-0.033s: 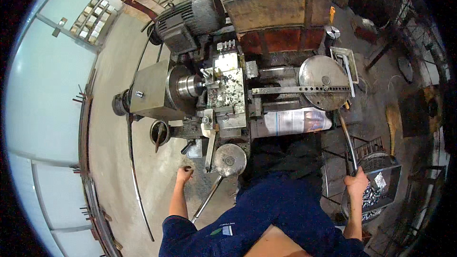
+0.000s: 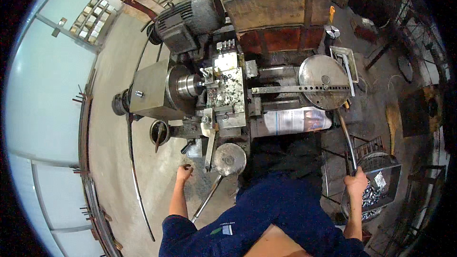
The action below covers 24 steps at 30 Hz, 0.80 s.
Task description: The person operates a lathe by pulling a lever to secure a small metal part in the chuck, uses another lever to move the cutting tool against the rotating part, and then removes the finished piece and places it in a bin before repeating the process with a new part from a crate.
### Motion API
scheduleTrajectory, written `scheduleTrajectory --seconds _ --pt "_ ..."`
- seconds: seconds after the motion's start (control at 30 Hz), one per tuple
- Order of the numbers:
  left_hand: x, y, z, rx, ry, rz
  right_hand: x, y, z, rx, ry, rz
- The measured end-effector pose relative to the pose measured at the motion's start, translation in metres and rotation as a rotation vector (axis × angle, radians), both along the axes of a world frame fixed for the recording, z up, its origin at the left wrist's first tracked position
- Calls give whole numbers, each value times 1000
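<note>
My right hand (image 2: 356, 182) is wrapped round the end of a long metal lever (image 2: 348, 140), which runs up to a round steel disc (image 2: 323, 81) on the lathe's right side. Off to the left of the machine, my left hand (image 2: 184, 173) hangs in the air with its fingers curled. Something small and dark shows at those fingertips, too small to name. Before me stands the lathe, its shiny chuck (image 2: 189, 86) facing a tool slide (image 2: 227, 90) speckled with chips. A second lever (image 2: 208, 197) slants down from a smaller disc (image 2: 229, 160) near my left hand.
A rusty bin (image 2: 278, 12) of small metal parts stands behind the lathe beside an electric motor (image 2: 190, 21). At the lower right is a metal tray (image 2: 392, 181) with more parts. A broom (image 2: 393, 121) and long bars (image 2: 85, 138) lie farther out. A dark cup (image 2: 159, 132) sits at the left.
</note>
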State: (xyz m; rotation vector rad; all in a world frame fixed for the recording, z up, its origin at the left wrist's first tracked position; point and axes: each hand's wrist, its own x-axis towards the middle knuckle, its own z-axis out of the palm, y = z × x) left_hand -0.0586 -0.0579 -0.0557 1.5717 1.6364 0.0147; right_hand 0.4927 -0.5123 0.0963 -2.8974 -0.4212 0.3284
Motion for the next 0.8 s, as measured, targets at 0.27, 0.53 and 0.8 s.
scheduleTrajectory --seconds 0.27,0.53,0.8 --pt "12 25 7 95 -35 37 37 -9 -18 -115 -95 76" --pt "12 72 31 488 259 -128 194 0 -2 -459 -241 -35" --pt "92 52 3 500 528 -169 249 61 -7 -436 -451 -78"
